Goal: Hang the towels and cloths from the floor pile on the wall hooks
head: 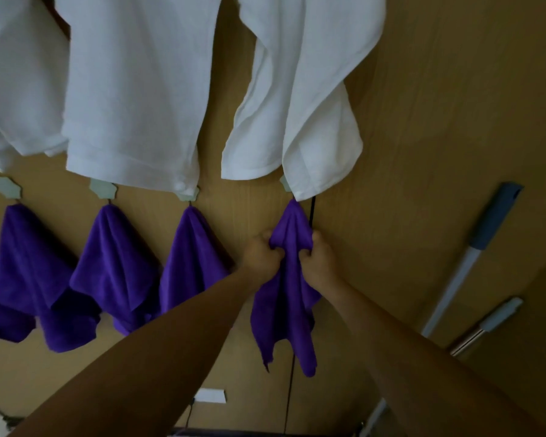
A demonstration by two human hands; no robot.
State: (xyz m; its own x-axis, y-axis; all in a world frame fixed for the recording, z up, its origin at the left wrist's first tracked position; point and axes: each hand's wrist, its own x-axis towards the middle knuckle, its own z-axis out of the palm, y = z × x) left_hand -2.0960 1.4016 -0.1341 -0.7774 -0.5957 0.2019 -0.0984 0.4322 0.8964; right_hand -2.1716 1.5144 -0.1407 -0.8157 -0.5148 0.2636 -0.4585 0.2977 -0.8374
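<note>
3 white towels (133,99) fill the top of the frame, their upper ends cut off. The rightmost covers most of the 4th hook (284,181) at centre right, so I cannot tell whether the peak of the held purple cloth (289,298) is caught on it. At centre frame the left hand (260,255) and right hand (317,260) each clench a bunched fold of that cloth just below its peak. Its tail hangs between the forearms.

At left, 3 hung purple cloths (108,257) droop from pale hooks (103,188), with another cut off by the frame edge. A black cord (312,209) runs down behind the held cloth. 2 poles (473,269) lean at right against the wooden wall (438,121).
</note>
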